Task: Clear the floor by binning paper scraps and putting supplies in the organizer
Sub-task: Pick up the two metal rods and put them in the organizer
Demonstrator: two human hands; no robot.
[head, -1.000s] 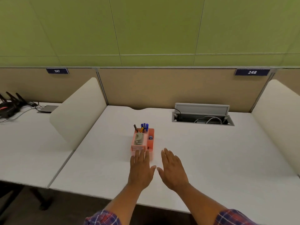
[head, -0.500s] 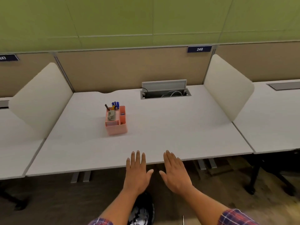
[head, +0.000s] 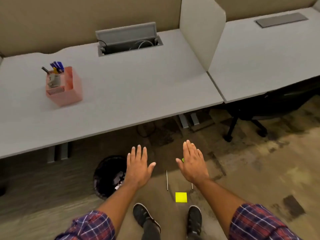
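Note:
My left hand (head: 138, 168) and my right hand (head: 193, 164) hover flat, palms down and fingers spread, above the floor; both hold nothing. A yellow square paper note (head: 181, 197) lies on the carpet between my shoes. A thin silver pen (head: 167, 180) lies just beyond it, and a second thin stick (head: 192, 186) shows partly under my right wrist. A small green scrap (head: 182, 159) peeks out beside my right thumb. A black mesh bin (head: 108, 177) with paper inside stands by my left hand. The pink organizer (head: 65, 87), holding pens, sits on the desk at left.
The white desk (head: 129, 94) runs across the view with an open cable tray (head: 129, 40) at the back. A divider panel (head: 200, 30) separates a second desk at right. An office chair base (head: 245, 125) stands under that desk. Desk legs (head: 59, 152) stand behind the bin.
My view has tilted down from the desk to the floor. The bin, note, pens and my shoes have come into view. Both hands stay flat and empty.

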